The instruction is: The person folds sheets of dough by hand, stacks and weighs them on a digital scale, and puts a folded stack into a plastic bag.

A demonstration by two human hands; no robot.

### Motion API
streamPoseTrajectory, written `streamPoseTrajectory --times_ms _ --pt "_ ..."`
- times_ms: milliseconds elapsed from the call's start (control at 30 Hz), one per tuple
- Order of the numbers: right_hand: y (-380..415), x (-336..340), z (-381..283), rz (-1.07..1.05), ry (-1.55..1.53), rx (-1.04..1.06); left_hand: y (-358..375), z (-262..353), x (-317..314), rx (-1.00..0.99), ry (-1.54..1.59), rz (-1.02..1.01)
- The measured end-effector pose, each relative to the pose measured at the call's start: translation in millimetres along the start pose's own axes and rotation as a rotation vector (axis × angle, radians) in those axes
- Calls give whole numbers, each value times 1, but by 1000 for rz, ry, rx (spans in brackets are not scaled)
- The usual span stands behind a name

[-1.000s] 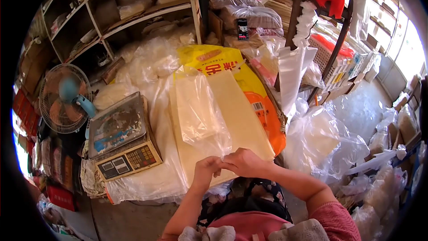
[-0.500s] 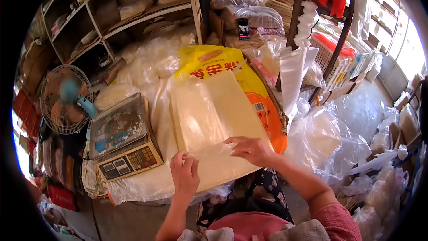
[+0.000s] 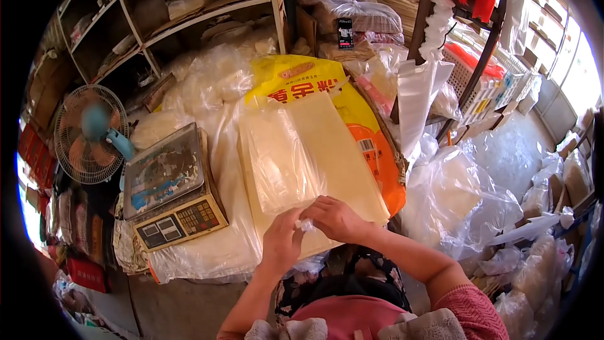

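A clear plastic bag (image 3: 277, 151) lies lengthwise on a stack of cream-coloured plastic sheets (image 3: 343, 170). Its near end is bunched between my two hands. My left hand (image 3: 284, 234) is closed at the bunched end, thumb and fingers together. From the right, my right hand (image 3: 333, 217) pinches the same gathered plastic, and the two hands nearly touch. A small whitish tuft of the plastic pokes out between them. Some fingertips are hidden behind the hands. Under the far part of the stack is a yellow and orange printed sack (image 3: 296, 75).
A dusty weighing scale (image 3: 179, 217) sits left of the stack, with a fan (image 3: 94, 129) beyond it. A phone (image 3: 345, 33) leans on bagged goods at the back. Shelves (image 3: 207, 19) stand behind, and loose plastic bags (image 3: 453, 195) lie at the right.
Both hands have come together at the near end of the plastic bag. That edge was spread between them and is now gathered into a bunch.
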State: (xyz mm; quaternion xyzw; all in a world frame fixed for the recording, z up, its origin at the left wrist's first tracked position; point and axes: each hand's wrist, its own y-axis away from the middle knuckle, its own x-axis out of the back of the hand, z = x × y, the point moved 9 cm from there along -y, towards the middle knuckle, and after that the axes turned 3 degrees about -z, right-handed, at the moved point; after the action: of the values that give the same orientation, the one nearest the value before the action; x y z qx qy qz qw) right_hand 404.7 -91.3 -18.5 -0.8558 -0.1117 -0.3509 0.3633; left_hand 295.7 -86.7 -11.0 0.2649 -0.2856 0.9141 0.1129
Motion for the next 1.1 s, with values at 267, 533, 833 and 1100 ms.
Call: streamPoseTrajectory --times_ms 267,533,833,1100 --pt "14 1 18 99 -247 -372 -4 -34 -7 109 -1 -46" --pt "7 10 -21 -9 444 40 -8 -38 -14 188 -7 -255" --pt "24 -12 17 -93 -94 -314 -2 -16 -19 -38 6 -217" --pt "18 55 92 77 -452 -616 11 -35 10 180 63 0"
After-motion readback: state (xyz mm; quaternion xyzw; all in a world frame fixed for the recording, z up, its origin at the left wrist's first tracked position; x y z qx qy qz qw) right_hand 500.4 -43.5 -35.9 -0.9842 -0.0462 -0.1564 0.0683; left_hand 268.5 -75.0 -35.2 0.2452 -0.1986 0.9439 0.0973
